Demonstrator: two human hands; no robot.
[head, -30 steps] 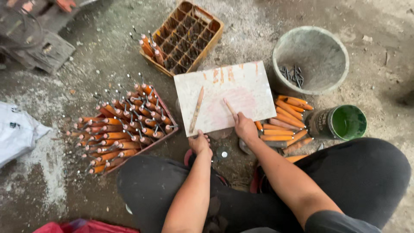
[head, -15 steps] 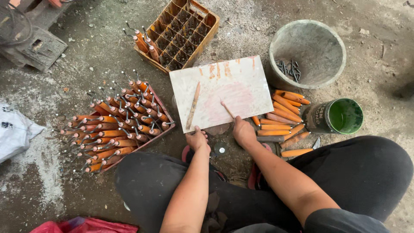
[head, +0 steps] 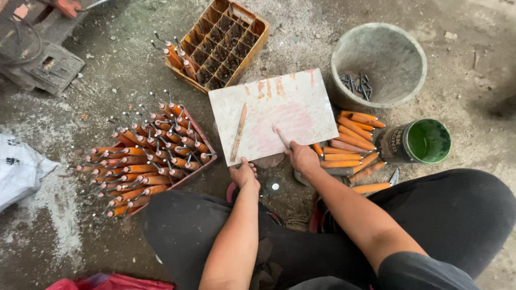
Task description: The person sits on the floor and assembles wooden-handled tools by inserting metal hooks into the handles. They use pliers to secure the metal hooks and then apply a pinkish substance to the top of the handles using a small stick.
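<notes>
Both hands work at the near edge of a pale board (head: 279,115) lying on the concrete floor (head: 301,37). Left hand (head: 244,174): fingers curled over the board's near edge, gripping it; no other object in it. Right hand (head: 303,158): closed around the near end of one thin stick (head: 280,137), whose far tip rests on the board's pink-stained middle. One second stick (head: 238,131), orange-brown, lies loose on the board's left part, near but apart from the left hand.

Right of the board: a loose heap of orange wooden handles (head: 352,145), about ten, touching one another on the floor, just beside the right hand. One green-lined tin can (head: 422,140) stands just beyond the heap. One grey bucket (head: 414,70) stands behind it, holding a small cluster of dark metal pieces (head: 357,83), too small to count.

Left of the board: one shallow tray (head: 207,161) packed with orange-handled tools (head: 145,156) with bent metal tips, several dozen, too crowded for an exact count. Behind the board: one wooden crate (head: 258,27) divided into cells, nearly all empty, with about four such tools at its left end. One white bag (head: 21,169) lies at the far left.
</notes>
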